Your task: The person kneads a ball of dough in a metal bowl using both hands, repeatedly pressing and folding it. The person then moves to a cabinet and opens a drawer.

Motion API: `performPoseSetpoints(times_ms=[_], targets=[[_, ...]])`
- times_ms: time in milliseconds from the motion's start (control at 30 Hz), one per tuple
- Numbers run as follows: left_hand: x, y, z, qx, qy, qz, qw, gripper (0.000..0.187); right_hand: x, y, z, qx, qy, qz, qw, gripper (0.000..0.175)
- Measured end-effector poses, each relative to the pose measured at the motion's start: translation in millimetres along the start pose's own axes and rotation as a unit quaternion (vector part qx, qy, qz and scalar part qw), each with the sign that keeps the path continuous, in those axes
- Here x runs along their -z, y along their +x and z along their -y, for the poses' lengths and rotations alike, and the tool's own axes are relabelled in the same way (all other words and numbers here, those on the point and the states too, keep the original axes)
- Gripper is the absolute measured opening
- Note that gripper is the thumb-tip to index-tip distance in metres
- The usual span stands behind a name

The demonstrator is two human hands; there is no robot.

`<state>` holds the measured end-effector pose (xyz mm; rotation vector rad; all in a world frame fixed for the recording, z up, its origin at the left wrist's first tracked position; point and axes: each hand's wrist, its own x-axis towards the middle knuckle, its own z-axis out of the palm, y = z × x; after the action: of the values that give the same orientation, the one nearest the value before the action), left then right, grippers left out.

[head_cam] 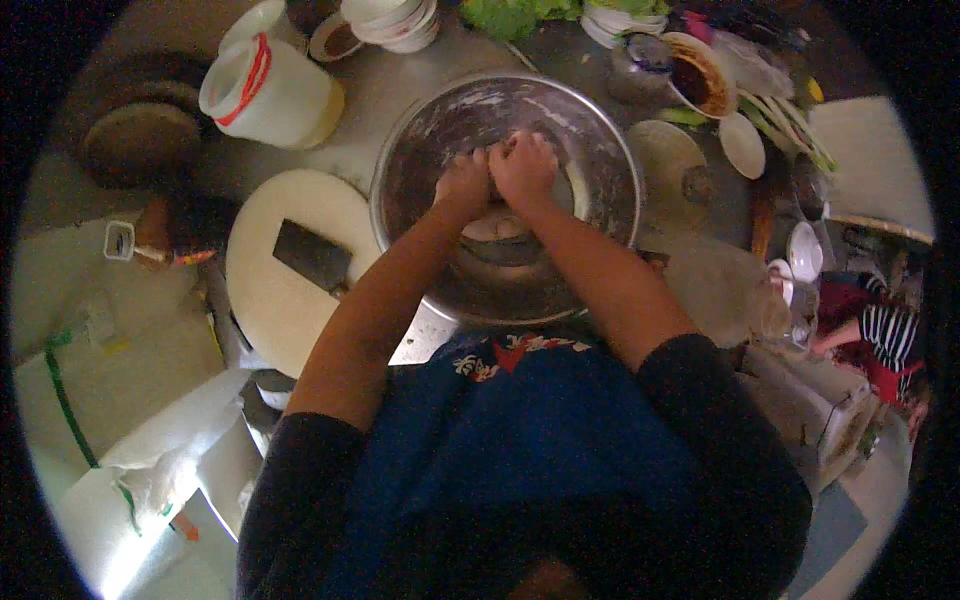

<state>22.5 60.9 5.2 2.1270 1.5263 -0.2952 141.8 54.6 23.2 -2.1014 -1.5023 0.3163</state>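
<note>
Before me stands a large round metal basin, its inner wall smeared with whitish residue. My left hand and my right hand are side by side inside it, both with curled fingers. They press on a pale mass that looks like dough, part of which shows below my wrists. The hands cover the rest of it, and whether the fingers grip any of it is hidden. To the left of the basin, a cleaver lies on a round cutting board.
A plastic bucket with a red band stands at upper left, near stacked bowls. Leafy greens, a bowl of dark sauce, scallions and a white oval dish are at upper right. Another person is at far right.
</note>
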Motion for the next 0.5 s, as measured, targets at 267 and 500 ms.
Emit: performPoseSetpoints(times_ms=[267, 500], targets=[[-13, -61, -45, -0.046, -0.059, -0.228, 0.971, 0.071, 233, -91, 13, 0.09, 0.276, 0.064, 0.955, 0.034], [-7, -122, -138, -0.218, -0.088, -0.129, 0.963, 0.052, 423, -64, -80, -0.006, 0.333, -0.102, 0.937, 0.027]])
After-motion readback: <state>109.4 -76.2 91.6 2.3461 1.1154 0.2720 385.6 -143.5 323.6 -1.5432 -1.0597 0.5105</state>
